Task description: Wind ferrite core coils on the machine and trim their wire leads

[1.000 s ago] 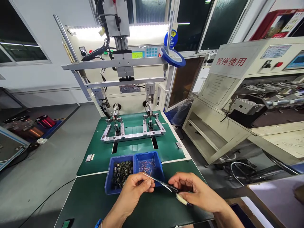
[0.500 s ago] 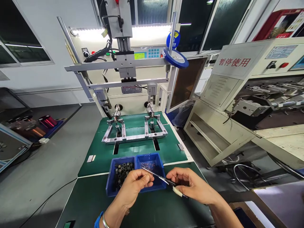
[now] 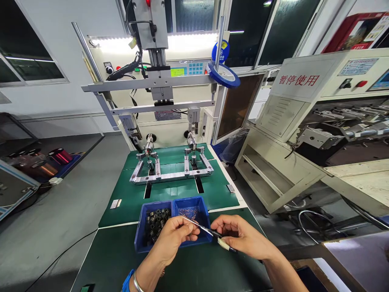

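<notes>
My right hand point(image 3: 243, 239) is closed around the dark handles of a pair of scissors point(image 3: 207, 230), one handle wrapped in cream material. The slim metal blades point left, to my left hand point(image 3: 174, 235). That hand is closed in a pinch, its thumb against the fingers; what it holds is too small and hidden to make out. The blade tips lie close to its fingertips, above a blue bin point(image 3: 203, 201) with thin copper-coloured wire bits point(image 3: 189, 212). Beside it, a second blue bin point(image 3: 138, 233) holds several small dark metallic cylinders point(image 3: 156, 221), partly behind my left hand.
Behind the bins, a metal fixture frame point(image 3: 173, 177) stands on the green work surface point(image 3: 121, 251), below a machine with crossbars point(image 3: 136, 84). A roll of blue tape point(image 3: 225, 77) hangs on its right post. Another machine point(image 3: 298, 85) stands at the right.
The scissors and my right hand have shifted slightly left, the blades now closer to my left fingertips. My left hand stays nearly in place, still pinched.
</notes>
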The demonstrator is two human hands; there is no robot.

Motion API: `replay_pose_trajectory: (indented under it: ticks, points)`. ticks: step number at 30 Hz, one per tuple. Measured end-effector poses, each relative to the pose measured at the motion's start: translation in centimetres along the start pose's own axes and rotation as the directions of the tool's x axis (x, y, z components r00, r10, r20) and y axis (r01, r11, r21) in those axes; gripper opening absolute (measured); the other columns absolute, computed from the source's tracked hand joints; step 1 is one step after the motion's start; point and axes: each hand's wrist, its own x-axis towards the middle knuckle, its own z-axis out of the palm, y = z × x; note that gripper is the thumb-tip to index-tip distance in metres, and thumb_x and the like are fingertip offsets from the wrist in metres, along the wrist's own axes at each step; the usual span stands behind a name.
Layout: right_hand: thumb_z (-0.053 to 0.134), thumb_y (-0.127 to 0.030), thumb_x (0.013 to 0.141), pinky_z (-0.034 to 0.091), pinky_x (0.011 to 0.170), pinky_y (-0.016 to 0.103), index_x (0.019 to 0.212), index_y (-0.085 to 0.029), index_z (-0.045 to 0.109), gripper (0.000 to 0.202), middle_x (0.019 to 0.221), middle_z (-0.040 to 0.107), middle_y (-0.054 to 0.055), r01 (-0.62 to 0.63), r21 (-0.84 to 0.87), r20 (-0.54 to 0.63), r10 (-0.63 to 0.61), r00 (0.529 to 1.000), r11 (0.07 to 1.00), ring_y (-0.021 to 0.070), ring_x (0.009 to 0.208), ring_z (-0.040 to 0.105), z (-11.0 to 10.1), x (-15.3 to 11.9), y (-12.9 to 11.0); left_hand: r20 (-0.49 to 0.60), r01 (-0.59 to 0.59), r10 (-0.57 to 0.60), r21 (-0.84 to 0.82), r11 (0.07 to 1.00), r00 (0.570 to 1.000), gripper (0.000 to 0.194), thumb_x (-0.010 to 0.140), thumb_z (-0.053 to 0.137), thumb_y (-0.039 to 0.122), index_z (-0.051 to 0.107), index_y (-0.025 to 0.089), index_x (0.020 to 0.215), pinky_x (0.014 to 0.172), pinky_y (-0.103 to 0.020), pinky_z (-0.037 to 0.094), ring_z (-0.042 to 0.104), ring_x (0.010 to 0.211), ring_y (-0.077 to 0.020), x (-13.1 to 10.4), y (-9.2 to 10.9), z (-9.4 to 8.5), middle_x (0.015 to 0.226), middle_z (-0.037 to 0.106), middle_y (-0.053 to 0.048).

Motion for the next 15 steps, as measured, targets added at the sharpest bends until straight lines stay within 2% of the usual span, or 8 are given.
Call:
replay_pose_trajectory:
  ticks: [9,15]
  points:
    - [0.067,-0.028,0.069,0.036,0.059,0.025,0.086,-0.016,0.062,0.021,0.074,0.053,-0.003,-0.016,0.003,-0.007,0.016,1.0,1.0,0.0102,0.063,0.047,-0.13,-0.03,0.58,-0.015,-0.005,0.006,0.022,1.0,1.0,0.048,0.04,0.092,0.051,0.071,0.013,0.059,0.06,-0.026,0.047,0.063,0.062,-0.0137,0.49,-0.1,-0.01,0.067,0.071,-0.005]
    - [0.065,-0.024,0.066,0.036,0.061,0.025,0.089,-0.015,0.063,0.025,0.075,0.054,-0.003,-0.029,-0.013,-0.028,0.029,0.999,0.999,0.0103,0.064,0.048,0.1,-0.09,0.85,-0.022,0.003,-0.002,0.02,1.0,1.0,0.047,0.039,0.092,0.05,0.069,0.013,0.058,0.059,-0.026,0.048,0.063,0.061,-0.0138,0.52,-0.19,0.18,0.066,0.07,-0.004]
